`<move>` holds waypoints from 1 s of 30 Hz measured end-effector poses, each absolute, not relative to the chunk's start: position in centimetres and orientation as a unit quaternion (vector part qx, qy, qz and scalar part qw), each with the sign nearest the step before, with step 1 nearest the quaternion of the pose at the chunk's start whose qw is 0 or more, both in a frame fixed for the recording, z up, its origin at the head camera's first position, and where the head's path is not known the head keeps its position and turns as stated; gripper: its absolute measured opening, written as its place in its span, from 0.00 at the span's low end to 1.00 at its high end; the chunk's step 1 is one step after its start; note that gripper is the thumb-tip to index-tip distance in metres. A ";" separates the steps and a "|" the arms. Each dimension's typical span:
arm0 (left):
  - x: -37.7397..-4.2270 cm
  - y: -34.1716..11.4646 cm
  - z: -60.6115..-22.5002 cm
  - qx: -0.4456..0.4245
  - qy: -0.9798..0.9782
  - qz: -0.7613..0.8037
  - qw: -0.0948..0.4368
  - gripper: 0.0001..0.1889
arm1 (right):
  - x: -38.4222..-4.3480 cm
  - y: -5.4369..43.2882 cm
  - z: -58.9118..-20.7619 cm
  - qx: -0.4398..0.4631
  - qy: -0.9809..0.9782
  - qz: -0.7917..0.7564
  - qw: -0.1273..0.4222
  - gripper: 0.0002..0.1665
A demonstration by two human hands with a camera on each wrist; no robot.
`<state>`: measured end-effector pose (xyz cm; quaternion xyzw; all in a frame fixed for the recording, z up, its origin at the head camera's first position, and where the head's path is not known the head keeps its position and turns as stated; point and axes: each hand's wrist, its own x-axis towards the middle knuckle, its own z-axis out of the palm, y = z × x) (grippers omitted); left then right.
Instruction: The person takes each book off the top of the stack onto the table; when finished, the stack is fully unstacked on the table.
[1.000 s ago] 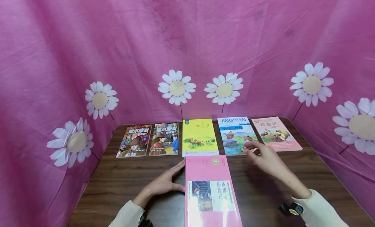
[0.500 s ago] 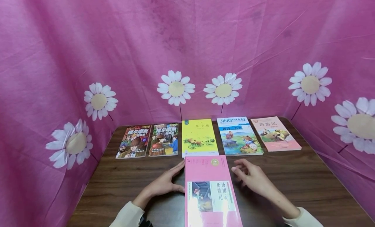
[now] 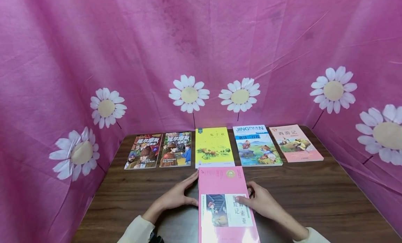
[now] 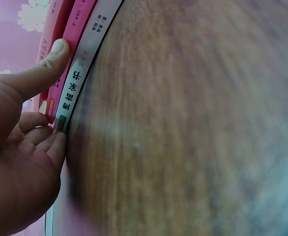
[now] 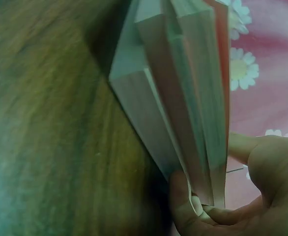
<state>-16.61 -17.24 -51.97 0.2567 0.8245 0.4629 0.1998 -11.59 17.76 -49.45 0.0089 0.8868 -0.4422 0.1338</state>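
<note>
A pink book (image 3: pixel 224 182) lies on top of a small stack near me, its cover facing up in the head view. In the left wrist view, a magenta spine (image 4: pixel 77 37) and a white spine (image 4: pixel 80 73) show beneath it. My left hand (image 3: pixel 174 197) rests against the stack's spine side, fingers and thumb spread. My right hand (image 3: pixel 263 203) holds the pink book's right edge, thumb on the cover. The right wrist view has its fingers (image 5: pixel 222 215) at the page edges (image 5: pixel 210 103); how many books they hold is hard to tell.
Along the back of the wooden table (image 3: pixel 135 187) lie a red comic-style book (image 3: pixel 144 150), a similar dark book (image 3: pixel 176 149), a yellow book (image 3: pixel 215 145), a blue book (image 3: pixel 257 145) and a light pink book (image 3: pixel 296 143). A pink flowered curtain (image 3: pixel 141 61) hangs behind.
My right hand has come back from the blue book toward me and leftward, and now touches the pink book's right edge with its thumb on the cover. The left hand stays put.
</note>
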 end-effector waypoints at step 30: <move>-16.4 -17.2 -51.6 0.267 0.830 0.445 0.203 0.57 | -12.4 20.2 -48.5 0.043 0.847 -0.511 0.139 0.21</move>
